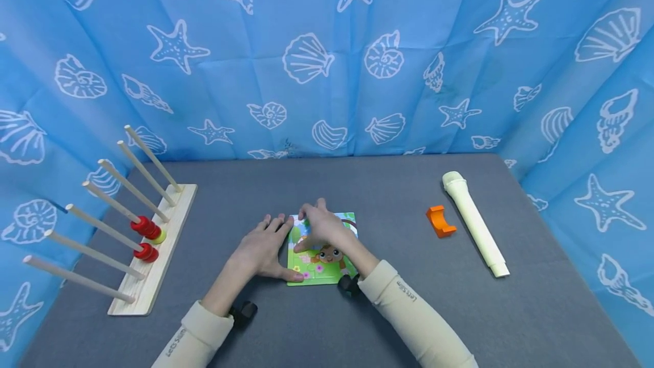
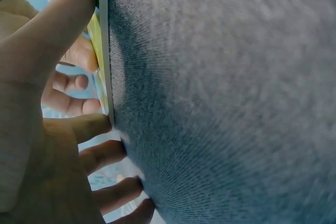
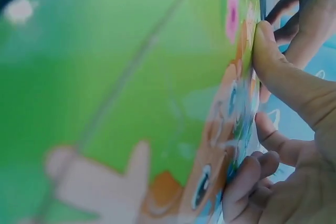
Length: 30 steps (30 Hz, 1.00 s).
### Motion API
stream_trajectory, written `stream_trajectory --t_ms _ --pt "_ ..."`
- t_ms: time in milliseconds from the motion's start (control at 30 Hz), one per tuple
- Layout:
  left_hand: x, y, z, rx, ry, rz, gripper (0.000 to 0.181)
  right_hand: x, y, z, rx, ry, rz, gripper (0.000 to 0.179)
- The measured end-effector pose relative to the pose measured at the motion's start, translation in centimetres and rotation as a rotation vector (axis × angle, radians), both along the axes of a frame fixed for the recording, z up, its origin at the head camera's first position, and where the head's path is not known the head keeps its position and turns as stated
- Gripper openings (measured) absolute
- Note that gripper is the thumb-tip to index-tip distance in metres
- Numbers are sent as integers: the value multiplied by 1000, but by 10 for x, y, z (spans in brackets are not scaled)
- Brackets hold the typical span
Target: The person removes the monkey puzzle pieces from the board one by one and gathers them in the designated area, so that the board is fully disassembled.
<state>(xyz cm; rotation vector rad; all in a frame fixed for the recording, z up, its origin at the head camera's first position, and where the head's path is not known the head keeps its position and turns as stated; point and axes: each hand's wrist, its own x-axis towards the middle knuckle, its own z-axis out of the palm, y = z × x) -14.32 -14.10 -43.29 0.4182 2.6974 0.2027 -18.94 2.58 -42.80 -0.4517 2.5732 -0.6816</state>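
Note:
A square picture puzzle (image 1: 319,276) with a monkey, flowers and green ground lies flat on the table. My left hand (image 1: 261,250) is spread at its left side, the thumb on the near left corner. In the left wrist view the fingers (image 2: 102,156) of that hand reach the cloth beside the puzzle's edge. Over the upper part of the picture is my right hand (image 1: 324,228). Its thumb (image 3: 270,51) presses the printed surface, with the other fingers bent and touching the picture farther along. Seams between the pieces show in the right wrist view.
A wooden peg rack (image 1: 171,240) with red and yellow rings on two pegs stands at the left. To the right lie an orange bracket-shaped block (image 1: 439,221) and a cream toy microphone (image 1: 475,223). A blue shell-print curtain (image 1: 327,90) hangs behind the grey table (image 1: 398,186).

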Motion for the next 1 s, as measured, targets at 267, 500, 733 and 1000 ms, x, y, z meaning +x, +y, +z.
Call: stream_trajectory --t_ms 267,500,733,1000 --pt "3 -3 -2 4 31 4 129 4 0 3 -67 13 0 59" --pt "4 -7 -1 41 30 -14 126 9 3 2 -113 83 35 60" --pt "4 -6 0 54 24 -16 127 6 10 2 -125 101 96 58" --pt "4 -6 0 54 40 -27 128 2 15 7 -98 57 150 52"
